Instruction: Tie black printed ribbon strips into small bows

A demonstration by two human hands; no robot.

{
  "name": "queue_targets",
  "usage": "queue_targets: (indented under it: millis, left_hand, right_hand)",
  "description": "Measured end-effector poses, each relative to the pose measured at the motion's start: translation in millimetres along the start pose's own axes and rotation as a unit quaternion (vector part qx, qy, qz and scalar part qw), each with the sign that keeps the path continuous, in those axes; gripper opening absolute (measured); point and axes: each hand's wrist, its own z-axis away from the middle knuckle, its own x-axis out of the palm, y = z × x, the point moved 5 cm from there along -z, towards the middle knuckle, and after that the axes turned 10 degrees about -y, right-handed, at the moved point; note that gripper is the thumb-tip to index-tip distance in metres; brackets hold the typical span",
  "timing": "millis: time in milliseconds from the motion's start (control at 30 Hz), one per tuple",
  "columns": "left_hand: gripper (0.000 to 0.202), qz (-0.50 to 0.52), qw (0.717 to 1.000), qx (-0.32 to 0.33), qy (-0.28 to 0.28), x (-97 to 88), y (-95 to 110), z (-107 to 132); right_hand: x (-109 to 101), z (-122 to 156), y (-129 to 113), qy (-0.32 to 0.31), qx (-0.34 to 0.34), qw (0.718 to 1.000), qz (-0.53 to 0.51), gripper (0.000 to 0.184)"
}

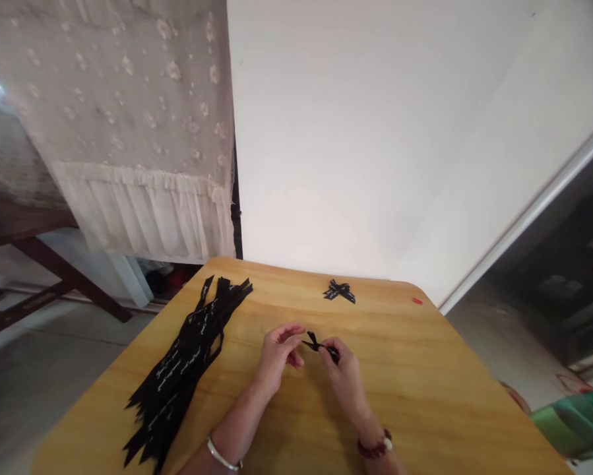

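Above the middle of the wooden table, my right hand (343, 373) pinches a black ribbon (314, 342) that is folded into a small bow or loop. Part of the ribbon is hidden behind the fingers, and its ends stick out to the left. My left hand (278, 356) is just left of those ends, its fingers curved and apart. Whether a fingertip touches the ribbon I cannot tell. Farther back lies a black bow (340, 291) with white lettering. To the left is a long pile of black ribbons (182, 369) with white script and pointed ends.
The wooden table (415, 396) has rounded corners and stands against a white wall panel (326, 132). A small red object (417, 301) lies near its far right corner. A lace curtain (142, 132) hangs at the left, and something green (576, 425) is beyond the right edge.
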Motion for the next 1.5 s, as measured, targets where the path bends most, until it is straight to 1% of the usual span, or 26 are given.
queue_targets:
  millis: [133, 200, 300, 433, 500, 600, 700, 800, 867, 1000, 1133, 1200, 1267, 1333, 1500]
  left_hand:
    - [0.021, 0.006, 0.998, -0.035, -0.059, 12.9, -8, 2]
    - [0.015, 0.008, 0.996, -0.040, -0.075, 16.0, -13, 2]
    - [0.014, 0.019, 0.995, -0.040, -0.085, 15.2, -17, 0]
    - [0.013, 0.036, 0.995, -0.032, -0.088, 11.4, -19, -2]
    - [0.013, 0.034, 0.995, -0.034, -0.092, 11.4, -19, -2]
    - [0.015, 0.027, 0.994, -0.044, -0.098, 13.1, -19, 0]
    - [0.015, 0.017, 0.993, -0.059, -0.098, 13.6, -17, 2]
    - [0.026, 0.010, 0.995, -0.061, -0.080, 11.0, -13, 3]
    - [0.027, 0.021, 0.995, -0.060, -0.073, 10.0, -12, 3]
    - [0.023, 0.061, 0.992, -0.063, -0.093, 13.7, -15, 3]
    - [0.016, 0.066, 0.991, -0.037, -0.107, 16.2, -18, 1]
    - [0.016, 0.064, 0.992, -0.035, -0.102, 14.6, -19, -1]
    - [0.016, 0.067, 0.993, -0.039, -0.091, 11.5, -20, -3]
    - [0.017, 0.073, 0.993, -0.044, -0.086, 8.8, -20, -4]
    - [0.017, 0.096, 0.990, -0.059, -0.084, 6.2, -20, -4]
  right_hand:
    - [6, 0, 2, -0.034, -0.008, 0.999, -0.036, 0.014]
    - [9, -1, 3, -0.048, -0.002, 0.997, -0.060, 0.013]
    - [8, -2, 2, -0.052, 0.013, 0.995, -0.084, 0.013]
    - [7, -1, -5, -0.069, 0.022, 0.987, -0.142, 0.014]
    - [6, -1, -6, -0.070, 0.024, 0.987, -0.146, 0.013]
    - [5, -1, -3, -0.065, 0.019, 0.990, -0.121, 0.011]
    - [3, -2, 1, -0.043, 0.009, 0.994, -0.095, 0.012]
    - [0, -1, 2, -0.013, 0.006, 0.998, -0.061, 0.010]
    - [0, 0, 2, -0.004, 0.003, 0.999, -0.043, 0.010]
    - [4, 0, 2, -0.009, -0.003, 0.999, -0.034, 0.009]
    - [8, -1, 2, -0.040, 0.006, 0.995, -0.088, 0.015]
    - [7, -1, 0, -0.055, 0.012, 0.989, -0.134, 0.021]
    - [2, 1, -3, -0.054, 0.023, 0.983, -0.173, 0.026]
    - [-4, 2, -5, -0.051, 0.031, 0.978, -0.201, 0.026]
    - [-6, 3, -8, -0.091, 0.015, 0.971, -0.219, 0.022]
